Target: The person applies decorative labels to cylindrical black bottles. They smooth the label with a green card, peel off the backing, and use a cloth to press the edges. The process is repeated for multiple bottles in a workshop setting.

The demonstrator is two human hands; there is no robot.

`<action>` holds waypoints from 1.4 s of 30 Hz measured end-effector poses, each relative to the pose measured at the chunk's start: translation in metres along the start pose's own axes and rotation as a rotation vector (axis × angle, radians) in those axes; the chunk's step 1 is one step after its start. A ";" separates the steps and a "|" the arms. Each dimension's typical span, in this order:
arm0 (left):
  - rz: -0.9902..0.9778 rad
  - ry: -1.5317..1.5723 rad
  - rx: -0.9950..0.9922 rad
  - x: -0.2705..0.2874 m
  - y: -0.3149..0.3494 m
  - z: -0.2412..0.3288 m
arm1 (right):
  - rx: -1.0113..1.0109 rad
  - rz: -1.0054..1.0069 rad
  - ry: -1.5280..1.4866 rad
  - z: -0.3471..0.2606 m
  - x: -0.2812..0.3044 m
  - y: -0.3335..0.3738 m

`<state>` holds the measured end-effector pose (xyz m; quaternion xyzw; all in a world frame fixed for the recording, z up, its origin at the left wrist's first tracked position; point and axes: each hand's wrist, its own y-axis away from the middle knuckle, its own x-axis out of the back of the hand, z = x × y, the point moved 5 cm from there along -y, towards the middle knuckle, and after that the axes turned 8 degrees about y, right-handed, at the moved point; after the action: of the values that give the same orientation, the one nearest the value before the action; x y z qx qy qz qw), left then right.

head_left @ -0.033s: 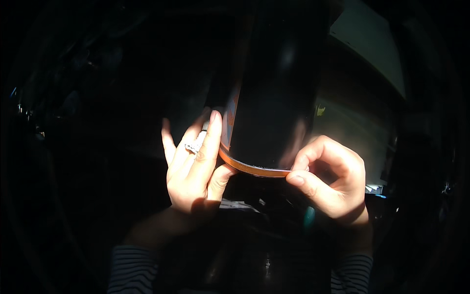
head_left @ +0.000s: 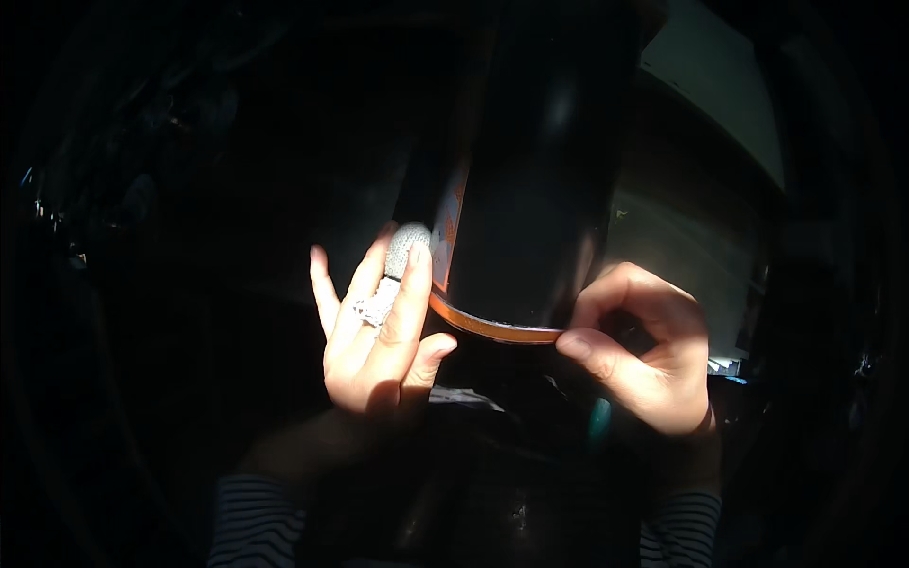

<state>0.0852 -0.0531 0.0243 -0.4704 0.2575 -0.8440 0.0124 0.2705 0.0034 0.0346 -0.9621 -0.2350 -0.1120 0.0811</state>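
A dark, glossy upright piece (head_left: 530, 208) fills the middle; whether it is a bag, case or panel I cannot tell. Along its lower edge curves a narrow orange strip (head_left: 497, 329). The thumb and forefinger of my right hand (head_left: 644, 346) pinch the strip's right end. By its left end is my left hand (head_left: 379, 331), fingers stretched out and thumb apart from the strip. One left finger wears a dimpled grey-white cover (head_left: 410, 251) over its tip and a whitish wrap (head_left: 377, 303) lower down. An orange-and-pale patterned face (head_left: 449, 227) shows beside these fingers.
Deep shadow hides most of the surroundings. At the right are a greyish flat surface (head_left: 686, 265) and a pale panel (head_left: 715, 80) behind it. Below the strip lie a pale scrap (head_left: 464, 398) and a blurred green thing (head_left: 598, 419).
My left thumb has come off the strip, and the left fingers have shifted slightly down, so the grey-white finger cover now shows. The right hand keeps its pinch.
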 end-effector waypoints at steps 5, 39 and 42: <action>0.127 -0.276 -0.143 0.002 0.016 0.030 | -0.063 -0.043 0.070 -0.004 0.002 0.001; -0.030 -0.068 -0.113 0.000 0.027 0.005 | -0.239 0.074 0.065 0.003 -0.003 0.016; 0.029 -0.343 -0.100 -0.001 0.021 0.028 | -0.227 0.068 0.049 -0.001 -0.004 0.017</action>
<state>0.1039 -0.0827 0.0265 -0.6038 0.3001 -0.7371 0.0447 0.2750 -0.0129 0.0330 -0.9695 -0.1859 -0.1583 -0.0189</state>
